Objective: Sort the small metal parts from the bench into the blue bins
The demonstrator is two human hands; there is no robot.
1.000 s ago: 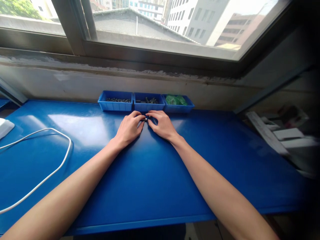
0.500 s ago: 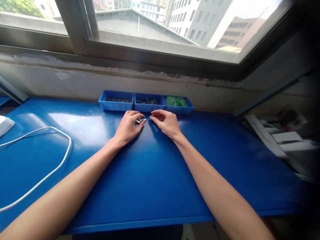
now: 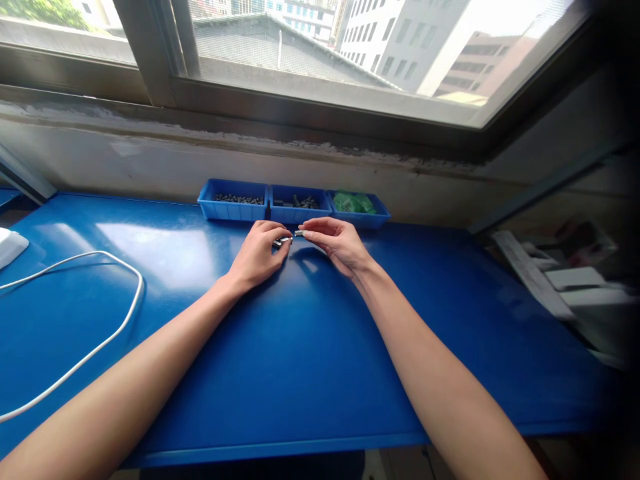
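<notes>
My left hand [image 3: 260,252] rests on the blue table [image 3: 300,347] with its fingers curled round small dark metal parts [image 3: 280,243]. My right hand [image 3: 336,244] is lifted slightly and pinches a small silvery piece [image 3: 299,233] between thumb and forefinger, its tip close to my left fingertips. Just behind both hands stand three blue trays: the left tray [image 3: 233,208] holds several small dark parts, the middle tray [image 3: 299,209] holds larger dark parts, the right tray [image 3: 361,213] holds green bags.
A white cable [image 3: 85,313] loops over the left of the table, ending near a white object [image 3: 10,245] at the left edge. A windowsill and wall rise behind the trays. Pale shelving or parts [image 3: 565,280] lie off the table's right end.
My hands, joined at the fingertips a second ago, have come apart. My right hand has lifted and turned, now holding a small silvery piece; my left hand keeps dark parts.
</notes>
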